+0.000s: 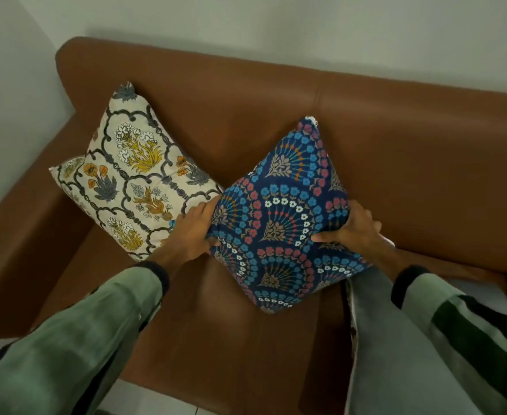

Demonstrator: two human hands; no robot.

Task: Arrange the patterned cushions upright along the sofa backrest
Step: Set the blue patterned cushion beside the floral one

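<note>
No brand, label or writing can be read anywhere in view. The blue cushion (285, 217) is in both hands, tilted like a diamond with one corner up against the sofa backrest (366, 139) and the lowest corner over the seat (231, 339). Its cover is dark navy, patterned in fan-shaped arches of small blue, pink and white flowers with tan sprigs at the centres. The left hand (191, 232) is clamped on the cushion's left edge, thumb at the front and fingers wrapped behind. The right hand (352, 224) pinches the right edge, bunching the fabric there. Both arms wear pale green sleeves with dark cuffs; the right sleeve (462, 324) carries a dark green stripe.

To the left, the cream cushion (135, 181) leans in the corner between the backrest and the armrest (15, 235), slanted rather than upright. It shows yellow and orange flowers, grey leaves and a dark scalloped trellis. Its right corner sits just beside the blue cushion's left edge, right at the left hand.

The brown leather backrest runs bare to the right of the blue cushion, with plenty of open length along it. The seat in front of the cushions is open too. Something pale and flat (381, 339) lies under the right arm; what it is cannot be told.
</note>
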